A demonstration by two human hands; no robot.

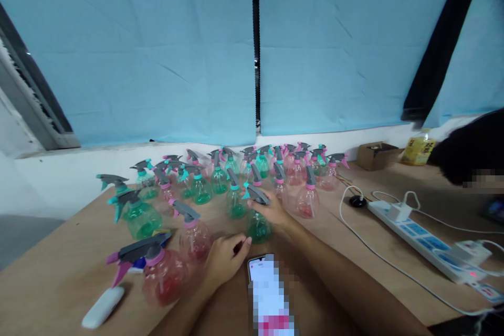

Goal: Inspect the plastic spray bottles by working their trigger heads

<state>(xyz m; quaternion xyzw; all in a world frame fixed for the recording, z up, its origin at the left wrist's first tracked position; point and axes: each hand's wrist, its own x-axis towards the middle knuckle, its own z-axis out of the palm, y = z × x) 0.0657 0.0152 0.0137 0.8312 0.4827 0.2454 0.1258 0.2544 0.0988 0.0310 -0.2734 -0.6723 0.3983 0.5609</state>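
- Right hand [271, 211], centre frame, fingers closed around a green spray bottle [259, 224] on the wooden table [59, 278].
- Left hand [225, 260], lower centre, fingers loosely curled, holding nothing, beside a phone [270, 294].

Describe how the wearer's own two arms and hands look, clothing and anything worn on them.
Both forearms are bare as far as the picture shows: no sleeves or gloves. The left hand and right hand show no ring, watch or bracelet that I can make out. Fingernails are short and unpainted, though the image is soft.
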